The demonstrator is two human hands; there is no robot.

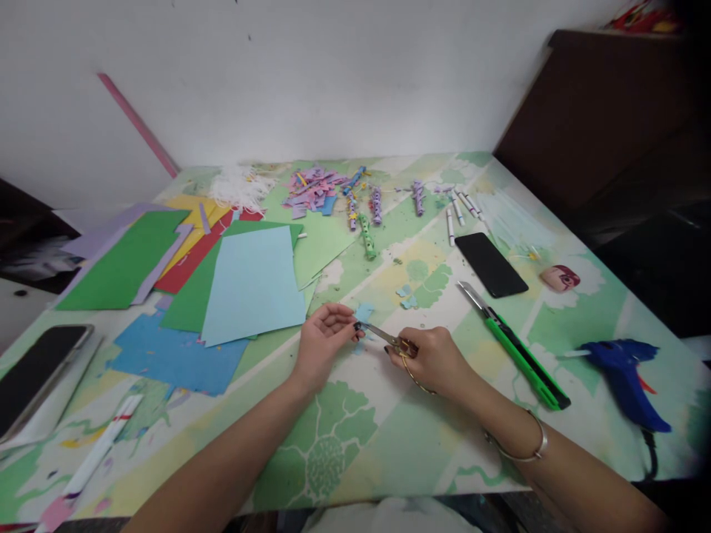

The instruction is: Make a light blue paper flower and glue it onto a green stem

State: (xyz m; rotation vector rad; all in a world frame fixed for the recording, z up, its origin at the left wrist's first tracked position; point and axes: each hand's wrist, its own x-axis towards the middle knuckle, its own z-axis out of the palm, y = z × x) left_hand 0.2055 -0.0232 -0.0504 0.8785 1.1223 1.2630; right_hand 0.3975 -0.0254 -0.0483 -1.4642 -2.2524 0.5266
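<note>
My right hand [433, 359] is closed round the handles of small metal scissors [383, 337], whose blades point left toward my left hand. My left hand [325, 337] rests palm up on the table, fingers curled, pinching a small light blue paper piece [364, 312] at the scissor tips. Both hands sit near the middle front of the patterned green tablecloth [344, 437]. Tiny blue paper bits [407, 296] lie just beyond the scissors.
Coloured paper sheets [222, 281] lie at left, a phone [38, 370] at far left. Another phone [492, 264], a green utility knife [516, 348], a blue glue gun [625, 370], markers [458, 211] and decorated paper rolls [366, 222] lie at right and back.
</note>
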